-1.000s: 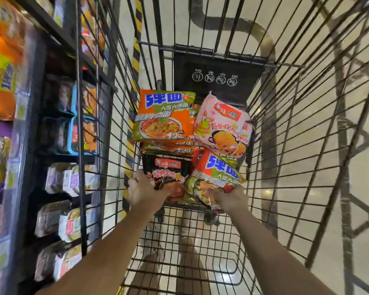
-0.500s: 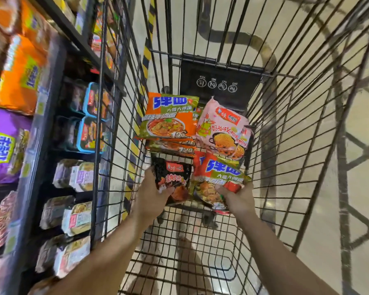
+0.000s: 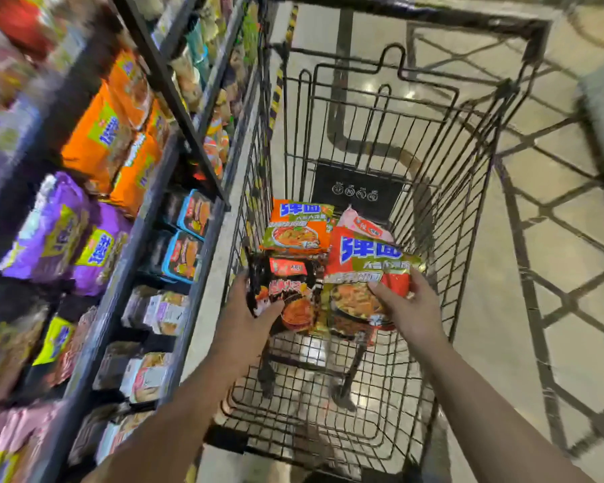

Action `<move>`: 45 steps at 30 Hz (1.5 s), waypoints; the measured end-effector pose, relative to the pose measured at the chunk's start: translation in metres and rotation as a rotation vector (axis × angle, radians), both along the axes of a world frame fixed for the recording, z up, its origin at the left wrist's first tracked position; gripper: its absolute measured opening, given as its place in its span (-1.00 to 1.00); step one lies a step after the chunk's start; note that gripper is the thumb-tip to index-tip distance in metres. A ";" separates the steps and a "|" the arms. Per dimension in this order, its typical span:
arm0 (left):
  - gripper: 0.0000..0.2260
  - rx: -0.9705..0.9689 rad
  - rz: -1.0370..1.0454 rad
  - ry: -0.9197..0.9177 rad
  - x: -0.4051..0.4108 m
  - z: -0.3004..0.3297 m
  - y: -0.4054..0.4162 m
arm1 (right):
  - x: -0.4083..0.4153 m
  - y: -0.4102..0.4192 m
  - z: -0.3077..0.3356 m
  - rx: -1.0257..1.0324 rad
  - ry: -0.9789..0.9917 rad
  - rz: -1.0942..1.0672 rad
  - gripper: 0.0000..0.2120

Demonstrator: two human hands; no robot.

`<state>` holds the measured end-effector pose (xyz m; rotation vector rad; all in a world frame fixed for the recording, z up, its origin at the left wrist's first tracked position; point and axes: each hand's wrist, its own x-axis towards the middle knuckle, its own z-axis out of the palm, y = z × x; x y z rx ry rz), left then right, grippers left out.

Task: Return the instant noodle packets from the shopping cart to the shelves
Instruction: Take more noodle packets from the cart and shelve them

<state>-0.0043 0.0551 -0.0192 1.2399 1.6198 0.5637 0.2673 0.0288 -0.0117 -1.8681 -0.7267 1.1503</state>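
Wire cart (image 3: 475,190) walls round pkts; shelves (image 3: 147,217) left.

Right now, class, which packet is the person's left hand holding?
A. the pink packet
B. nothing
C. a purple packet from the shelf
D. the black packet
D: the left hand has its grip on the black packet, thumb over its front, inside the shopping cart.

We're in a shop aisle, a supermarket by the look of it. Down the left of the frame run dark shelves (image 3: 175,99) stacked with orange packets (image 3: 98,141), purple packets (image 3: 49,231) and boxed noodle trays (image 3: 185,256). Centre frame sits a black wire shopping cart (image 3: 468,203) on a pale, shiny tiled floor (image 3: 555,203).
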 end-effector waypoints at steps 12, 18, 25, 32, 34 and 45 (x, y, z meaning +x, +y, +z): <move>-0.52 0.452 0.141 -0.245 -0.118 0.213 -0.105 | -0.095 -0.072 0.250 0.382 -0.021 0.226 -0.67; -0.62 0.610 0.256 -0.261 -0.182 0.324 -0.159 | -0.148 -0.111 0.361 0.562 -0.028 0.368 -0.50; -0.63 0.778 0.369 -0.267 -0.223 0.412 -0.222 | -0.196 -0.130 0.452 0.719 -0.003 0.542 -0.43; -0.62 0.838 0.554 -0.203 -0.243 0.458 -0.298 | -0.236 -0.137 0.491 0.803 0.050 0.748 -0.15; -0.63 0.853 0.634 -0.180 -0.248 0.467 -0.323 | -0.252 -0.142 0.499 0.823 0.057 0.826 -0.18; -0.62 0.937 1.054 -0.026 -0.284 0.496 -0.515 | -0.393 -0.221 0.510 0.800 0.266 1.212 -0.23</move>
